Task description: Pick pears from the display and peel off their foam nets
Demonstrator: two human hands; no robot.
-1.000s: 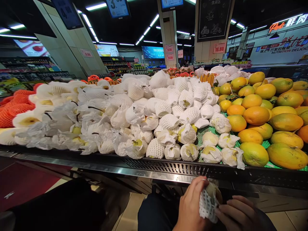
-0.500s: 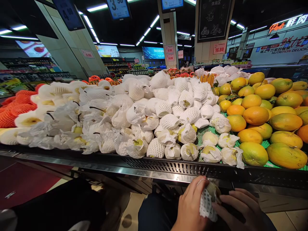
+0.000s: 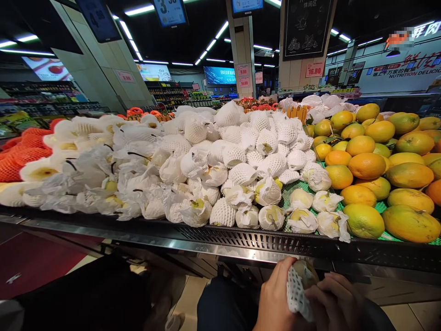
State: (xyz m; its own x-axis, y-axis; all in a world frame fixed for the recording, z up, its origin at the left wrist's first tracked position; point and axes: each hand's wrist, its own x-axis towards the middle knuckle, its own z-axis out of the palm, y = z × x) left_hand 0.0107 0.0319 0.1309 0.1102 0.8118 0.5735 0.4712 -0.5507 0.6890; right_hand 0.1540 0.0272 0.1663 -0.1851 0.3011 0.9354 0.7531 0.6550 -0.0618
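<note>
Low in the head view, below the stand's front edge, I hold a pear (image 3: 306, 272) partly covered by a white foam net (image 3: 295, 294). My left hand (image 3: 275, 299) cups the net and fruit from the left. My right hand (image 3: 332, 301) has its fingers curled over the fruit's right side and the net's edge. Just above lies the heap of pears wrapped in white nets and paper (image 3: 213, 161) on the display stand (image 3: 241, 239).
Large yellow-orange citrus fruits (image 3: 382, 170) are piled at the right on green matting. Orange-netted fruit (image 3: 20, 151) sits at the far left. The metal rail runs across just above my hands. A dark bag or garment (image 3: 86, 299) lies lower left. Pillars, price signs and shelves stand behind.
My right hand's fingers have curled in from flat and spread to closed over the fruit and net. Both hands have dropped slightly. The display is unchanged.
</note>
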